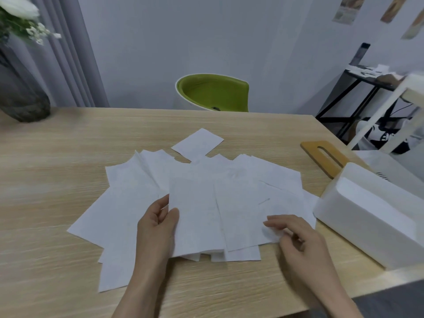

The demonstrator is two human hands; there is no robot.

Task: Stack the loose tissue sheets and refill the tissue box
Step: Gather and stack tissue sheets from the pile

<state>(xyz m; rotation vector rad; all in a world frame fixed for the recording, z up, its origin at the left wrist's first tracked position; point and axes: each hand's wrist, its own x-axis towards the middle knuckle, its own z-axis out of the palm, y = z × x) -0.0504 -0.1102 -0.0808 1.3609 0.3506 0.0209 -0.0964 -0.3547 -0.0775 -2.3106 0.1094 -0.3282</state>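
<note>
On the table (68, 145) before me, my left hand (157, 222) pinches one sheet (195, 216) of the scattered tissues (128, 203), my right hand (296, 235) blurs, fingers spread, and the box (371, 216) at three o'clock runs off-frame.

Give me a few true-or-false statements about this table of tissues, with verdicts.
1. The left hand pinches a sheet. True.
2. The lid sits on the box. False: it lies on the table, beyond the box.
3. The sheets are neatly stacked. False: they lie fanned out and overlapping.
4. The right hand touches the sheets near the box. True.
5. A green chair stands beyond the table. True.
</note>
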